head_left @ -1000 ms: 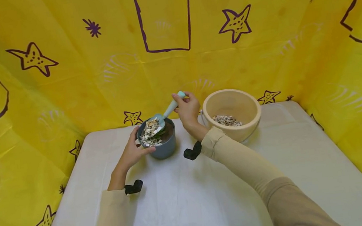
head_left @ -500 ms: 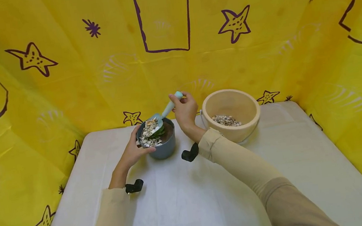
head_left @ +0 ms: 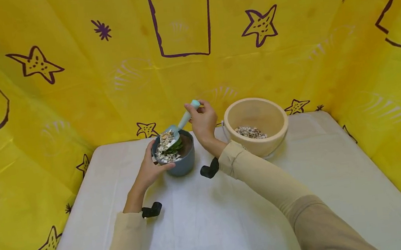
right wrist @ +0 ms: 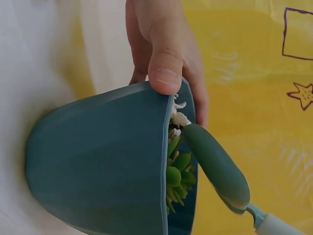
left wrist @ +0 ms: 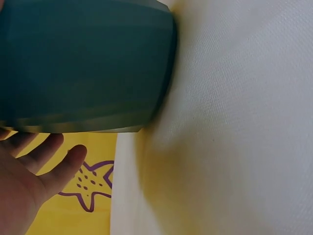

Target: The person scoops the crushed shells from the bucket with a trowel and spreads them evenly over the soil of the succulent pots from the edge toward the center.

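Note:
A blue-grey flower pot (head_left: 182, 167) stands on the table at centre left in the head view. Dark soil, pale gravel-like bits and a green succulent (right wrist: 182, 175) fill it. My left hand (head_left: 150, 170) grips the pot's left side, thumb on the near rim in the right wrist view and fingers behind. Between thumb and fingers, my right hand (head_left: 204, 121) holds a light-blue trowel (head_left: 184, 120) by its handle, tilted. The trowel's blade hangs over the pot, heaped with pale bits. In the left wrist view the pot's wall (left wrist: 88, 63) hides its contents.
To the right of the pot stands a cream bucket (head_left: 280, 136) with a wire handle. Loose pale gravel-like bits (head_left: 250, 132) lie at its bottom. A white cloth covers the table (head_left: 211, 222). Yellow patterned fabric (head_left: 188, 81) hangs close behind and along both sides.
My right hand and the trowel have shifted slightly left, and the blade has moved a little further over the pot. More of the green plant shows. The left hand keeps its grip.

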A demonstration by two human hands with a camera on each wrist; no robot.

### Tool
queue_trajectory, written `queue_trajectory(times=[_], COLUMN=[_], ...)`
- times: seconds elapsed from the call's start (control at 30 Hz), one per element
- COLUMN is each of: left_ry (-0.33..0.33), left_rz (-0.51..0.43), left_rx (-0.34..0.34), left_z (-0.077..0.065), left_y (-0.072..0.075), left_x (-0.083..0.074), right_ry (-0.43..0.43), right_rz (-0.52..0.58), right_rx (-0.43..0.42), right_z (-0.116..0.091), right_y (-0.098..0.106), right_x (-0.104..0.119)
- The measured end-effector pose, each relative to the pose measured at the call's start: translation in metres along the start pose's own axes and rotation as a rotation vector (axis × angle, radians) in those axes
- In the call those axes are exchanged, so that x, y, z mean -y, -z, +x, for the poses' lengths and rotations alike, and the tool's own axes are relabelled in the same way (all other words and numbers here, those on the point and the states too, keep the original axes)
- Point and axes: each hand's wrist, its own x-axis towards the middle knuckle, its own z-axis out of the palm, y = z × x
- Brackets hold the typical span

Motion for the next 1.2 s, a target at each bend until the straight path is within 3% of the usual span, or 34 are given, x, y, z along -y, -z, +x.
queue_trajectory(times=[0.27, 0.7, 1.07, 1.2], left_ry=[-0.018, -0.03, -0.04, -0.021], left_rz=[0.017, 0.046, 0.06, 0.047], left_rx=[-0.012, -0.034, 0.081, 0.085], left_z=[0.003, -0.004, 0.005, 0.008], left_y=[-0.001, -0.001, 0.012, 0.01], left_x=[0.01, 0.009, 0.011, 0.012], right_ry=[-0.048, -0.064, -0.086, -0.07], right_rz=[-0.018, 0.025, 0.028, 0.006], right_rx=[-0.025, -0.003, 0.036, 0.021], right_z=[0.006, 0.009, 0.006, 0.007], right_y=[0.004, 0.008, 0.008, 0.007], right_x=[0.001, 0.002, 0.002, 0.001])
